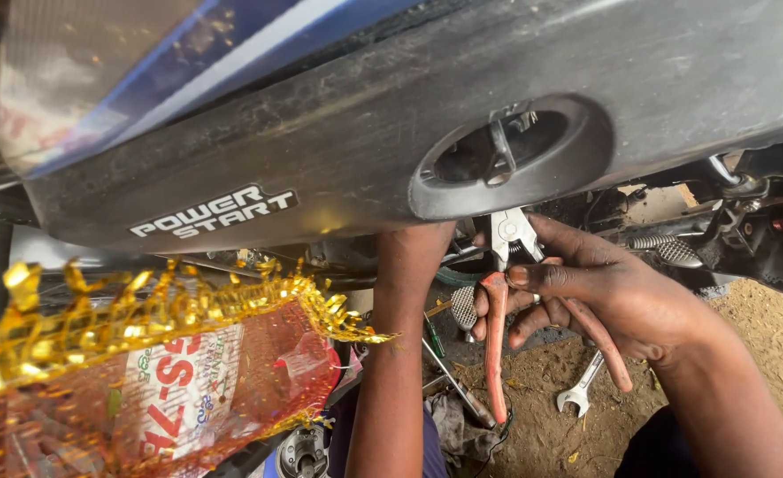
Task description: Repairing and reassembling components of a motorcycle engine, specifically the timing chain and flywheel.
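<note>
My right hand [606,292] grips pliers [496,350] with orange-red handles. Their metal jaws point up under the edge of a dark grey motorcycle side panel [321,133]. They sit just below an oval recess [508,156] in that panel, which has a hole and a small metal clip. My left forearm [399,354] rises straight up beside the pliers. It passes behind the panel's lower edge, so my left hand is hidden.
Gold tinsel over red mesh [153,363] fills the lower left. On the dirt ground lie an open-ended spanner [579,391], a screwdriver [456,387] and a rag [449,425]. A ribbed foot peg [679,252] and frame parts stand to the right.
</note>
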